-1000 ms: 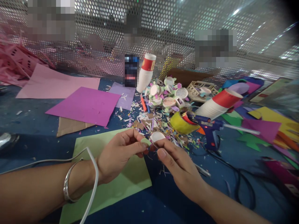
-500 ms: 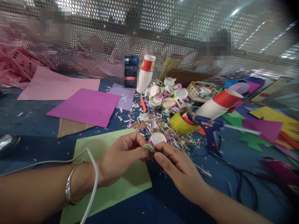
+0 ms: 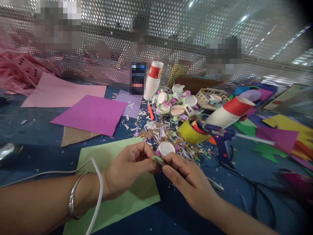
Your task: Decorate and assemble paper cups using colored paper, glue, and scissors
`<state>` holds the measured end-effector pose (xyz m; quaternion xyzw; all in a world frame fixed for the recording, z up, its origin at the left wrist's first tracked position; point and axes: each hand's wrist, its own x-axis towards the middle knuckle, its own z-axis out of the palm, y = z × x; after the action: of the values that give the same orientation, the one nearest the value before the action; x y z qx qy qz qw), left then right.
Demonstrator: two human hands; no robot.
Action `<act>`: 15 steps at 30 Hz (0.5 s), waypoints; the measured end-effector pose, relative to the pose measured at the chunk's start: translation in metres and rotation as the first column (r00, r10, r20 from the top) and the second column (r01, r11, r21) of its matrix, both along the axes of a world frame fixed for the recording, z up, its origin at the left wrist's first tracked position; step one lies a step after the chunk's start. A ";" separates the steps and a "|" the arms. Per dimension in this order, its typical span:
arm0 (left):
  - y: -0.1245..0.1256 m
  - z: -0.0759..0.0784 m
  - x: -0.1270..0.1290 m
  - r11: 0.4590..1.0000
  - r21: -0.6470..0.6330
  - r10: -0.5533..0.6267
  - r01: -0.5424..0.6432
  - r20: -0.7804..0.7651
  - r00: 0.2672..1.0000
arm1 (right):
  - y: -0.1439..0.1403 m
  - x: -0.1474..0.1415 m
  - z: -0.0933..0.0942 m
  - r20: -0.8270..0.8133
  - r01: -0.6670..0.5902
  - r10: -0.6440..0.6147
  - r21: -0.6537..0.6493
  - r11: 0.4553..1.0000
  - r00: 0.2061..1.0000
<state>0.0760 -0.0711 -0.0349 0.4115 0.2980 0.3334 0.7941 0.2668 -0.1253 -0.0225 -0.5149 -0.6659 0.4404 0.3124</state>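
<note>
My left hand (image 3: 127, 171) and my right hand (image 3: 187, 182) meet over the blue table. Both pinch a small craft piece: a round white paper cup bottom (image 3: 166, 148) with a light green paper bit (image 3: 156, 159) at its lower left. The left thumb and forefinger press the green bit, the right fingers hold the white disc from below. A silver bangle (image 3: 73, 194) sits on my left wrist, and a white cable (image 3: 96, 182) loops across that forearm. Under the hands lies a light green paper sheet (image 3: 112, 202).
Paper scraps (image 3: 156, 130) litter the table ahead. Beyond them are a pile of cut cup bottoms (image 3: 174, 101), a yellow tape roll (image 3: 192, 132), a blue glue gun (image 3: 221, 137) with its black cord, two cup stacks (image 3: 153, 81) (image 3: 230, 111), magenta paper (image 3: 91, 114), and a perforated metal wall behind.
Both hands with the small piece have sunk a little toward me, and the green bit has turned flatter between the fingers. Everything else on the table stays put.
</note>
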 end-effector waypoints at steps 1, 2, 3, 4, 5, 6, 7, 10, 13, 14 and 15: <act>0.000 -0.001 0.000 1.000 0.001 -0.002 0.002 0.003 1.000 | 0.000 0.001 0.000 0.007 -0.002 0.002 0.001 1.000 1.000; 0.000 -0.001 0.000 1.000 0.000 -0.005 0.005 0.007 1.000 | -0.001 0.001 0.000 0.013 -0.003 0.003 0.000 1.000 1.000; 0.001 -0.002 0.000 1.000 -0.001 -0.007 0.007 0.011 1.000 | -0.001 0.002 -0.001 0.018 -0.002 0.002 -0.003 1.000 1.000; 0.001 -0.003 0.000 1.000 -0.005 -0.011 0.011 0.015 1.000 | -0.001 0.002 -0.001 0.019 -0.001 0.001 -0.010 1.000 1.000; 0.001 -0.004 0.000 1.000 -0.009 -0.012 0.012 0.022 1.000 | -0.001 0.002 -0.001 0.018 -0.005 0.005 -0.018 1.000 1.000; 0.001 -0.005 0.000 1.000 -0.015 -0.013 0.014 0.030 0.999 | -0.001 0.002 -0.001 0.016 -0.010 0.010 -0.027 1.000 1.000; 0.000 -0.006 0.001 1.000 -0.021 -0.015 0.016 0.039 0.999 | -0.001 0.002 -0.001 0.012 -0.014 0.015 -0.033 0.999 1.000; -0.001 -0.008 0.003 0.999 -0.036 -0.013 0.015 0.062 0.998 | 0.000 0.001 0.000 0.011 -0.023 0.023 -0.028 0.999 1.000; -0.001 -0.008 0.005 0.999 -0.039 -0.006 0.009 0.077 0.997 | 0.001 0.000 0.000 0.009 -0.025 0.025 -0.003 1.000 1.000; -0.001 -0.008 0.005 0.999 -0.042 -0.003 0.006 0.077 0.997 | 0.001 0.000 0.000 0.009 -0.024 0.024 0.004 1.000 1.000; -0.001 -0.008 0.005 0.999 -0.044 -0.002 0.005 0.074 0.997 | 0.000 0.001 0.000 0.010 -0.025 0.025 0.013 1.000 1.000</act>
<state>0.0808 -0.0723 -0.0428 0.3816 0.2750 0.3404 0.8142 0.2675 -0.1252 -0.0228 -0.5068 -0.6767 0.4371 0.3070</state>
